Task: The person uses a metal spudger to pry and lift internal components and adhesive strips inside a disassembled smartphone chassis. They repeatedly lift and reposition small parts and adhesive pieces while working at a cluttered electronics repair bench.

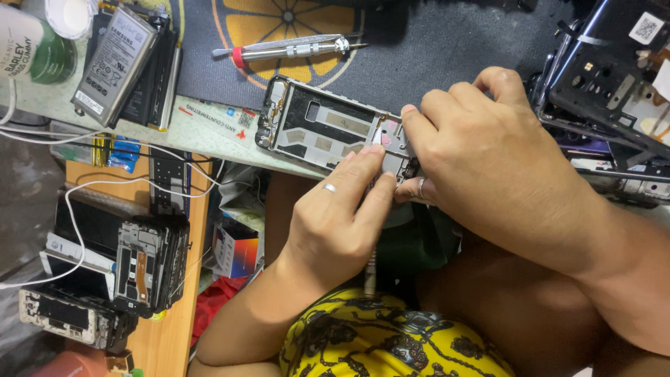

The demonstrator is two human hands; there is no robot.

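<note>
Head view, work piece: a stripped phone frame (328, 129) is laid at the edge of the bench, half on the dark mat (433, 49), with its inner side up and no battery seen in its bay.
Head view, left hand: the left hand (342, 223) is closed in a pinch around a thin metal tool (370, 276), whose shaft is seen below the palm; the tip is hidden at the frame's near right corner. A ring is worn on one finger.
Head view, right hand: the right hand (488, 160) is curled over the frame's right end, fingers bent and pressed down on it, so that the frame is steadied; what lies under the palm cannot be told.
Head view, done so far: the frame is judged already opened and emptied of its larger parts; a loose battery (115, 63) is stacked at the upper left.
Head view, left to do: work at the covered corner is judged unfinished, as the tool is applied there.
Head view, surroundings: a red-capped screwdriver (286, 49) is lying on the mat above the frame, well apart from both hands; other stripped frames (150, 262) are piled at the lower left.
</note>
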